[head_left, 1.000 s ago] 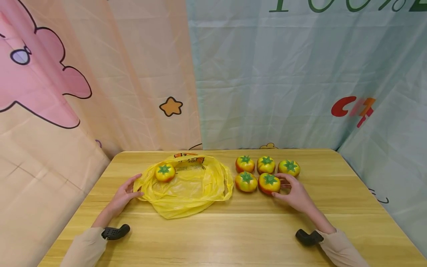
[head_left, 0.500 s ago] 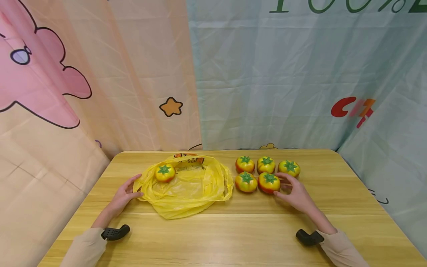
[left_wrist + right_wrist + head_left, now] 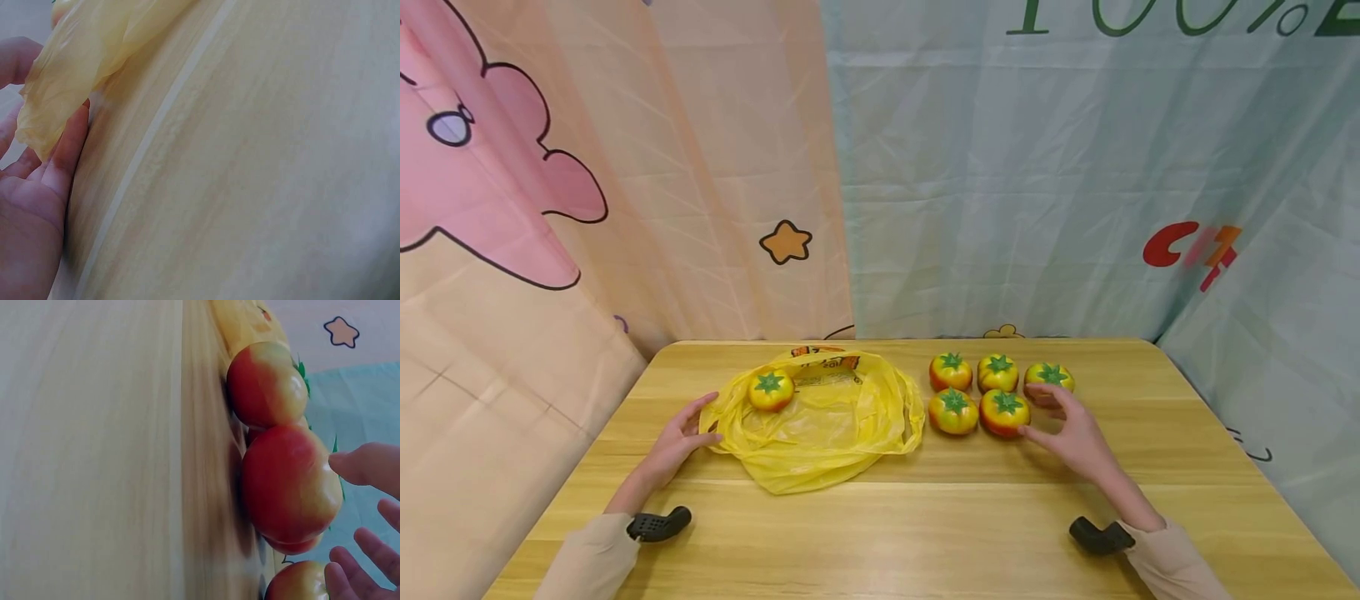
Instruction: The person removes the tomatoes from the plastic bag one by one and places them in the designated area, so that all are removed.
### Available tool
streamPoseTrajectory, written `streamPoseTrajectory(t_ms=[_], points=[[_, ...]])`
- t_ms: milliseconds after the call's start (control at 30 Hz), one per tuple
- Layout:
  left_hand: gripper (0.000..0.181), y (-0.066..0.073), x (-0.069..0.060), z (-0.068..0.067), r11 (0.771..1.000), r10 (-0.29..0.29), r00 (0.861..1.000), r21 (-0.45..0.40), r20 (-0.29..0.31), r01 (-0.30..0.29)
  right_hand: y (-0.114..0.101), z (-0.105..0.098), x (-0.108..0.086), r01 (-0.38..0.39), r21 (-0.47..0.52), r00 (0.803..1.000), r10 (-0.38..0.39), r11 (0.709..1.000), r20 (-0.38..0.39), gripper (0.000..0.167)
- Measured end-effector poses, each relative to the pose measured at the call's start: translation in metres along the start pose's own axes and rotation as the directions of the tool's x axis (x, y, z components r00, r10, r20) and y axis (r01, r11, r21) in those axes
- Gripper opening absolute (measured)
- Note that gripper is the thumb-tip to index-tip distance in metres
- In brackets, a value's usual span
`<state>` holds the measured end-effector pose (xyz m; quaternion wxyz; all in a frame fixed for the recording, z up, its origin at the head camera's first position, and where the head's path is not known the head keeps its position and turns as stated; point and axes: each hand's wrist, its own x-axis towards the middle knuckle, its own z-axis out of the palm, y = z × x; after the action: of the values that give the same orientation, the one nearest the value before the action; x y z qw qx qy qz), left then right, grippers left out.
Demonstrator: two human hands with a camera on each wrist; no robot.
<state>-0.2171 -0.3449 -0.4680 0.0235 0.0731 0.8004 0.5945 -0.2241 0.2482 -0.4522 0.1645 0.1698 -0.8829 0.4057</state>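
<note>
In the head view a yellow plastic bag (image 3: 820, 467) lies spread on the table at the left, with one yellow-red tomato (image 3: 771, 390) in its mouth. My left hand (image 3: 676, 440) rests at the bag's left edge, thumb and fingers apart around it; in the left wrist view the bag film (image 3: 69, 81) lies over the relaxed fingers (image 3: 72, 140). On the right, several tomatoes with green star-shaped tops stand in two rows. Beside the front right tomato (image 3: 1005, 414), my right hand (image 3: 1072, 437) has its fingers spread; the thumb (image 3: 356, 464) is close to it, contact unclear.
The other tomatoes are a front left one (image 3: 953, 412) and a back row: left (image 3: 951, 372), middle (image 3: 997, 375) and right (image 3: 1049, 377). The wooden table (image 3: 880, 533) ends at a printed curtain (image 3: 925, 208) behind. Black wrist devices (image 3: 1101, 535) sit on both sleeves.
My right hand has moved slightly right, its fingers spreading away from the front right tomato, which has stayed about in place. The left hand and the bag look unchanged.
</note>
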Motion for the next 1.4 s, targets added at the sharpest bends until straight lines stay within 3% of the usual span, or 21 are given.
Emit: streamPoseTrajectory(t_ms=[300, 433, 667, 900, 1400], points=[[0.077, 0.0, -0.001, 0.0, 1.0, 0.004, 1.0, 0.002, -0.001, -0.004, -0.011, 0.007, 0.003, 0.093, -0.026, 0.984, -0.096, 0.995, -0.149, 0.058], [0.077, 0.0, 0.0, 0.0, 1.0, 0.002, 1.0, 0.005, 0.0, -0.002, -0.017, 0.013, 0.005, 0.109, -0.009, 0.978, -0.108, 0.994, -0.177, 0.054], [0.078, 0.0, 0.0, 0.0, 1.0, 0.0, 1.0, -0.009, 0.007, 0.0, -0.032, 0.023, 0.008, 0.107, 0.01, 0.975, -0.103, 0.994, -0.194, 0.052], [0.078, 0.0, 0.0, -0.001, 1.0, 0.002, 1.0, 0.0, 0.008, -0.002, -0.046, 0.033, 0.022, 0.153, 0.029, 0.969, -0.145, 0.988, -0.199, 0.052], [0.077, -0.004, 0.002, -0.001, 1.0, -0.006, 1.0, 0.0, 0.002, 0.006, -0.082, 0.064, 0.052, 0.214, 0.104, 0.973, -0.202, 0.971, -0.115, 0.047]])
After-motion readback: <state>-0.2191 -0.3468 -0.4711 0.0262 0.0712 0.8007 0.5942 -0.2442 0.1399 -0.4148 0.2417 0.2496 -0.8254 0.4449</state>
